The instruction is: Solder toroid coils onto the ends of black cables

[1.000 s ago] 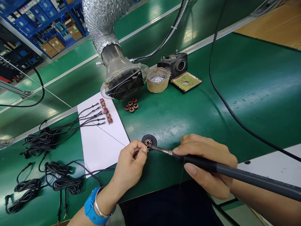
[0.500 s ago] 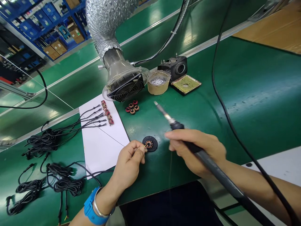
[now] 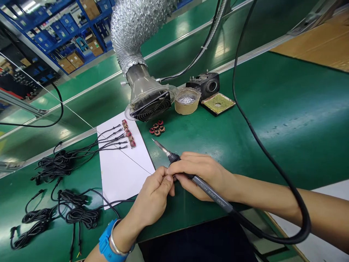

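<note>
Green tabletop [image 3: 245,120], our entry: one soldering iron [image 3: 204,187], held in the closed fingers of our right hand [image 3: 201,174], tip angled far-left beyond our left hand [image 3: 151,196], its pinched fingers hiding whatever they hold.

Your R hand [image 3: 201,174] holds the soldering iron [image 3: 209,193] like a pen, w/ its thin steel tip [image 3: 160,147] pointing to upper left. The grey handle [image 3: 207,191] has the print "203H ESD 90W", and black cord [image 3: 272,238] loops away to the right. Your L hand [image 3: 151,198] touches the R hand; its pinched fingertips [image 3: 169,178] hide what they hold.
</note>
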Demonstrator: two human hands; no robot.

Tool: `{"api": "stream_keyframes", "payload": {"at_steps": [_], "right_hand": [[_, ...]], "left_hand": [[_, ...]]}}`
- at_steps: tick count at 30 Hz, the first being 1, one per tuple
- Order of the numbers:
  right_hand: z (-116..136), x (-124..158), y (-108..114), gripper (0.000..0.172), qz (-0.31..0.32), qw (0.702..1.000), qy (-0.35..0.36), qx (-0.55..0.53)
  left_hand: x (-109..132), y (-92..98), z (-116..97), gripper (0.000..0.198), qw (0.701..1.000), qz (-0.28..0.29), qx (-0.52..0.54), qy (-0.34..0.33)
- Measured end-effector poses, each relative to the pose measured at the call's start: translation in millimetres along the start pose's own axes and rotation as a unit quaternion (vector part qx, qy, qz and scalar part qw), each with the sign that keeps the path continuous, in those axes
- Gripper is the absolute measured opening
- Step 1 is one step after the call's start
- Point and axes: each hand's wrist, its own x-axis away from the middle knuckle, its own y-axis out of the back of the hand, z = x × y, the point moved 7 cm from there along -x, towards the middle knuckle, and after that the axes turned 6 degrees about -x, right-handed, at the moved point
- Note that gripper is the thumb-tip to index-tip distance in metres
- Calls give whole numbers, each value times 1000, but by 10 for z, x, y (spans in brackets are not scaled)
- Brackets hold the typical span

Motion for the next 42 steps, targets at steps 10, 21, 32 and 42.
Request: {"api": "stream_keyframes", "payload": {"at_steps": [10, 21, 32, 42], "right_hand": [[88, 31, -19, 27, -30, 996, 55, 63], [38, 79, 17, 24, -73, 996, 14, 39], [102, 151, -18, 27, -97, 991, 46, 74], [79, 196, 332, 33, -173, 983, -6, 68]], "left_hand": [[49, 1, -198, 35, 992, 2, -117, -54], [-20, 44, -188, 29, 991, -50, -118, -43], [-74, -187, -10, 30, 975, 34, 201, 86], [-153, -139, -14, 30, 973, -54, 215, 67]]}}
